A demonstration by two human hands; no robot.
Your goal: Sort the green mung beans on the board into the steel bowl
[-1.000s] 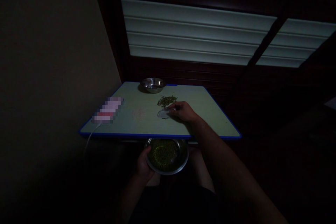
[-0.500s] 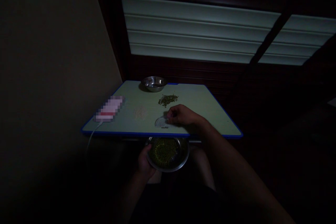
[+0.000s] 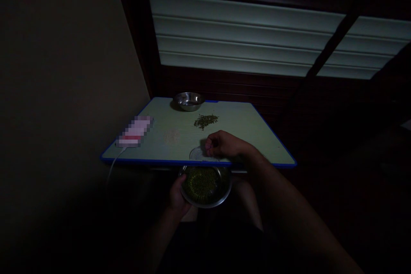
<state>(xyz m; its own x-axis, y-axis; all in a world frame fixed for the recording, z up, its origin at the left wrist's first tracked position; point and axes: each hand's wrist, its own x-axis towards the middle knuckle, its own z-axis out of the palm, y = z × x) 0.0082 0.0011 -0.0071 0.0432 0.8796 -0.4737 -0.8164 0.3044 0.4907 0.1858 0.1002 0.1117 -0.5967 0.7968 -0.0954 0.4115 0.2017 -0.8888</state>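
My left hand [image 3: 177, 197] grips the rim of a steel bowl [image 3: 205, 187] filled with small green beans, held just below the near edge of a pale table with a blue rim [image 3: 257, 130]. My right hand [image 3: 224, 144] rests on the table at its near edge, fingers curled on a small white, flat piece [image 3: 196, 154] that lies right above the bowl. A small heap of green beans [image 3: 205, 120] lies on the table beyond my right hand. A faint pale patch of grains [image 3: 171, 136] sits to the left of it.
An empty steel bowl [image 3: 189, 100] stands at the table's far edge. A blurred pink and white object [image 3: 135, 131] with a white cable [image 3: 112, 169] lies at the left. A wall runs along the left; dark slatted panels stand behind.
My right hand has drawn the white piece toward me, from near the bean heap to the table's near edge above the held bowl. The left hand and bowl stay put.
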